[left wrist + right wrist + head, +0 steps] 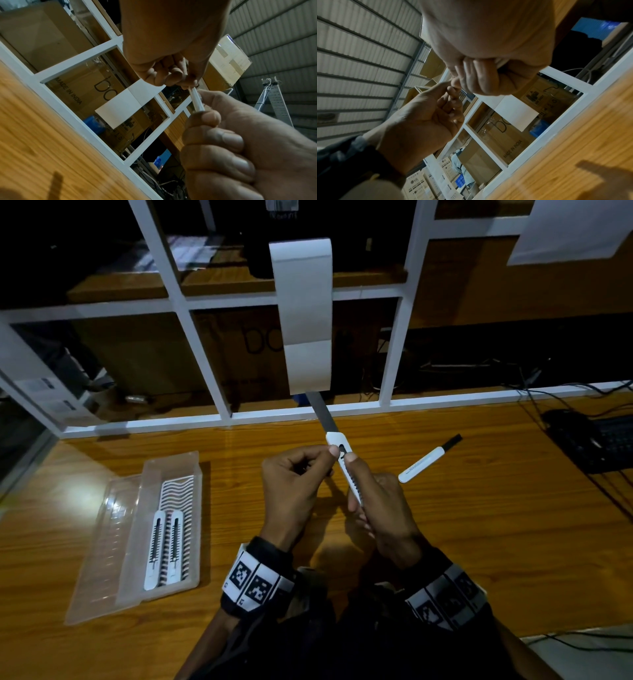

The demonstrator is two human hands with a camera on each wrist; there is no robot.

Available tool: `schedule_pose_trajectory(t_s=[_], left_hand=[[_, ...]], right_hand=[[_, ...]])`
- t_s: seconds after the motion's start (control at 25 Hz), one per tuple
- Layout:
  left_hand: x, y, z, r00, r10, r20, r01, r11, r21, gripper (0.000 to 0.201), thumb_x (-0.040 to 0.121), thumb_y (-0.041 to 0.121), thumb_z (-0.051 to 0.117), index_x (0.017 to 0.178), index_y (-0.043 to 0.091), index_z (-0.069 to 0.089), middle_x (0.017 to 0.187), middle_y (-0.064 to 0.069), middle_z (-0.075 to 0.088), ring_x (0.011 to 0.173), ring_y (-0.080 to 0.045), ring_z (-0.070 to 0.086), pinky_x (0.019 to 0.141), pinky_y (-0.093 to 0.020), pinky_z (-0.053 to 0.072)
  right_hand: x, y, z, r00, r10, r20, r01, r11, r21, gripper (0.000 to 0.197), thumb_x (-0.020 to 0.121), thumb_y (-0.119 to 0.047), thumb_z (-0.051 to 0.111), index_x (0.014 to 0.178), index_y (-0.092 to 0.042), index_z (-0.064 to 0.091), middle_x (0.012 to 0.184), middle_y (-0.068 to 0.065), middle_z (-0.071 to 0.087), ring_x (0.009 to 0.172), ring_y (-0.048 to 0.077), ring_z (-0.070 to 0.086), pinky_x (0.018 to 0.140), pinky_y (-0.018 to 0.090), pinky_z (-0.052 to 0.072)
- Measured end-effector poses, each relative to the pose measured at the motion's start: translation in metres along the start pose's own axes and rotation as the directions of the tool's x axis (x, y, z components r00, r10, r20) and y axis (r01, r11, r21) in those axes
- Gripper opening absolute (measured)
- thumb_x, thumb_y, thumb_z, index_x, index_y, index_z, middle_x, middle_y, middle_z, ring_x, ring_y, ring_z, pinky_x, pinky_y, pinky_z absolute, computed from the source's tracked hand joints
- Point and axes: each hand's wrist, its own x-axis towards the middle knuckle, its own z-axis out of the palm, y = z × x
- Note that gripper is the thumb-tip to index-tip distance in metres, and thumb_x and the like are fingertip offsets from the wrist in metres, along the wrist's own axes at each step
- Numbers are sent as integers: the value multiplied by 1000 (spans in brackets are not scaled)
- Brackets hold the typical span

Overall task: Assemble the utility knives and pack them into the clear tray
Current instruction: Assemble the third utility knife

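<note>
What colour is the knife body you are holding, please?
White knife body, clearest in the head view.

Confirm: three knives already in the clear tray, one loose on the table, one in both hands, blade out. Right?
Not quite: the clear tray holds two knives, not three, as the head view shows. The rest stands: a loose knife lies on the table, and the left hand and right hand hold the knife, blade out.

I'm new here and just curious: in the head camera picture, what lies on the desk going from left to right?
Clear tray holding two knives → left hand → knife being assembled → right hand → loose knife → black keyboard.
</note>
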Motion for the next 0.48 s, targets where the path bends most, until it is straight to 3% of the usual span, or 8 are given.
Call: schedule_pose_trajectory(t_s=[0.28, 0.48], left_hand=[[4, -4, 4, 1000, -28, 11, 28, 1000, -7, 6, 90, 7, 75, 89, 10, 79, 65, 8, 72, 59, -2, 62, 57, -18, 48], [11, -3, 5, 1000, -23, 4, 23, 1000, -4, 8, 91, 11, 73, 93, 6, 79, 67, 8, 72, 60, -2, 62, 57, -18, 48]], right_hand=[[7, 8, 3, 986, -132, -100, 129, 991, -44, 68, 100, -47, 53, 42, -11, 53, 35, 3, 41, 32, 14, 38, 41, 20, 31], [6, 2, 1, 994, -108, -18, 109, 993, 49, 64, 100, -51, 51, 57, -4, 59, 41, 5, 40, 36, 16, 35, 41, 22, 27]])
